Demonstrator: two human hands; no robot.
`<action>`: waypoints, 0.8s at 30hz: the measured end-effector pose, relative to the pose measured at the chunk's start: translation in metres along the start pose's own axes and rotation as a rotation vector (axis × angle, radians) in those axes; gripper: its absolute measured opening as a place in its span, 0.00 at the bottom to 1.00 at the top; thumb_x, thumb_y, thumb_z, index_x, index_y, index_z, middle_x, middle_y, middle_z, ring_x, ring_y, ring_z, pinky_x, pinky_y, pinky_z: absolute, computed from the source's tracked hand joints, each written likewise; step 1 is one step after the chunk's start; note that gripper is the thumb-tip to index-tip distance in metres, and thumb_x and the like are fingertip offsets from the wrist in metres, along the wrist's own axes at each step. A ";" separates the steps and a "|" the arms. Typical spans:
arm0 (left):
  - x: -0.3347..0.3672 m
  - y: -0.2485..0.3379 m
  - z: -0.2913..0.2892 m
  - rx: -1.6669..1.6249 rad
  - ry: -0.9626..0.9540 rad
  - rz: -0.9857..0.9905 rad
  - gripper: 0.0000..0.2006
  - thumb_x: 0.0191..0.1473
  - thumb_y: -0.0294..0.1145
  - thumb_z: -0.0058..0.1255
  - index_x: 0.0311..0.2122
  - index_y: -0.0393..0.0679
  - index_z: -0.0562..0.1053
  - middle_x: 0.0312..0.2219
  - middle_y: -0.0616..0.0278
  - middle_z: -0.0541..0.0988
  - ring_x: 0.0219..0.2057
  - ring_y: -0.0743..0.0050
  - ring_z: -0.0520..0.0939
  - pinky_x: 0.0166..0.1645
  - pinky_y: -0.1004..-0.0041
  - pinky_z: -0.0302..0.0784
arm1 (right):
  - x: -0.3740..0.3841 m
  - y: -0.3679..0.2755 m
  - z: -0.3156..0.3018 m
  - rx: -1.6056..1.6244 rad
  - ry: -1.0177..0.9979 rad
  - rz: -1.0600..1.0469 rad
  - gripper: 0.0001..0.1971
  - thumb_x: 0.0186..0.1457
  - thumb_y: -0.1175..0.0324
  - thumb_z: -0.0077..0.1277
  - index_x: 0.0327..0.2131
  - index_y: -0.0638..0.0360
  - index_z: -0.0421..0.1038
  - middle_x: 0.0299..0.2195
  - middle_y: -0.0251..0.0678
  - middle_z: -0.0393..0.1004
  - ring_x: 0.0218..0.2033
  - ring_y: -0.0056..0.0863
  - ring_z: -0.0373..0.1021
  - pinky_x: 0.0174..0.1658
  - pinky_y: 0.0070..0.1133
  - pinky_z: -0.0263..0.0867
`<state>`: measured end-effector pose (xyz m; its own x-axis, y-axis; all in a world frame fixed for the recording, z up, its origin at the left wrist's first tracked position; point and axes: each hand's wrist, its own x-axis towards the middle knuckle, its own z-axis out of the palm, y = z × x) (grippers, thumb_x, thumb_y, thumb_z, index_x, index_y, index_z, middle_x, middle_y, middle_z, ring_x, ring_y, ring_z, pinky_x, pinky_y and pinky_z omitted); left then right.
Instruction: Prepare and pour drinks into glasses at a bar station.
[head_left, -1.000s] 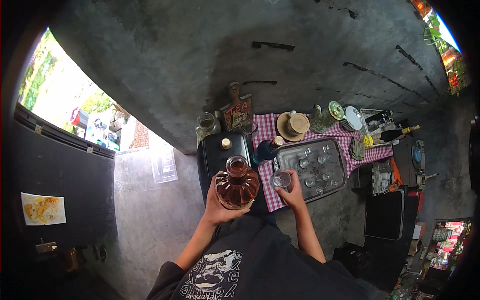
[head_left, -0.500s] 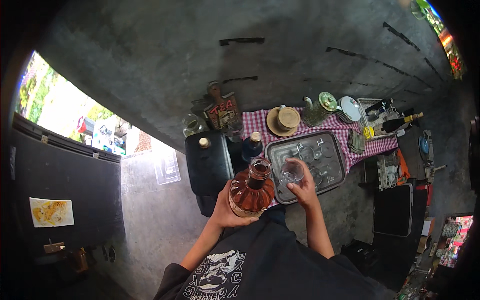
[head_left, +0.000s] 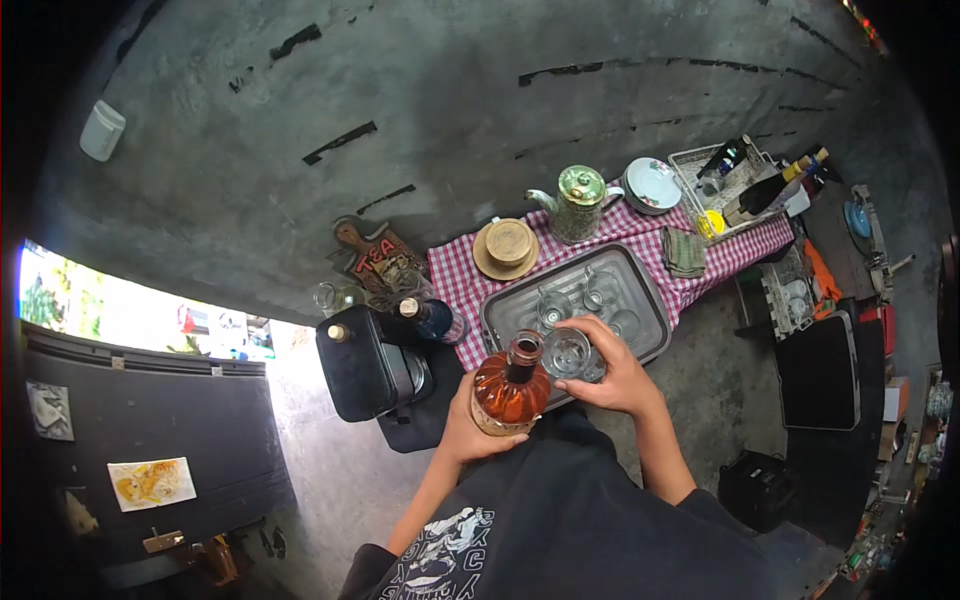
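Two gripped: ribbed, amber-filled glass bottle in left hand, clear glass cup in right hand. Likely slippery, fragile; clasp low.

A grey tray is being borne by a red-and-white checked cloth; on the far side, left to right, a saucer, green-lidded teapot, plate stack and basket are being carried; right of the tray, a folded green cloth is being supported.
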<state>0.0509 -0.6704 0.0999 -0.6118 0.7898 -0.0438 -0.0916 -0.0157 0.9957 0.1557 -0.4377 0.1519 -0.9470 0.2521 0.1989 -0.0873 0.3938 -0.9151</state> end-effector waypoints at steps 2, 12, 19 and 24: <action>0.002 -0.006 0.013 0.020 0.012 -0.002 0.48 0.27 0.33 0.75 0.56 0.35 0.61 0.50 0.54 0.73 0.52 0.68 0.75 0.58 0.68 0.69 | -0.003 0.010 -0.010 -0.002 -0.002 0.001 0.33 0.40 0.69 0.65 0.52 0.59 0.65 0.45 0.42 0.69 0.49 0.39 0.69 0.52 0.29 0.63; -0.002 -0.029 0.050 0.141 0.114 -0.084 0.47 0.27 0.35 0.76 0.55 0.35 0.61 0.49 0.54 0.73 0.52 0.66 0.75 0.58 0.67 0.69 | -0.003 0.043 -0.039 -0.002 -0.140 -0.015 0.32 0.40 0.68 0.65 0.52 0.58 0.64 0.44 0.43 0.69 0.47 0.44 0.69 0.48 0.31 0.66; -0.008 -0.043 0.063 0.226 0.183 -0.098 0.47 0.26 0.35 0.76 0.55 0.36 0.62 0.48 0.54 0.74 0.51 0.66 0.76 0.56 0.67 0.70 | -0.001 0.059 -0.048 -0.007 -0.237 -0.030 0.32 0.41 0.68 0.64 0.51 0.59 0.64 0.44 0.44 0.69 0.47 0.44 0.69 0.48 0.31 0.66; -0.009 -0.051 0.067 0.242 0.206 -0.106 0.47 0.26 0.36 0.75 0.55 0.36 0.63 0.48 0.53 0.75 0.50 0.64 0.77 0.56 0.66 0.70 | -0.003 0.077 -0.049 -0.009 -0.253 0.021 0.34 0.40 0.68 0.64 0.53 0.59 0.63 0.44 0.42 0.69 0.48 0.41 0.68 0.51 0.30 0.63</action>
<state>0.1131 -0.6356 0.0551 -0.7568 0.6386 -0.1396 0.0106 0.2254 0.9742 0.1664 -0.3648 0.0979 -0.9959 0.0314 0.0845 -0.0651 0.3986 -0.9148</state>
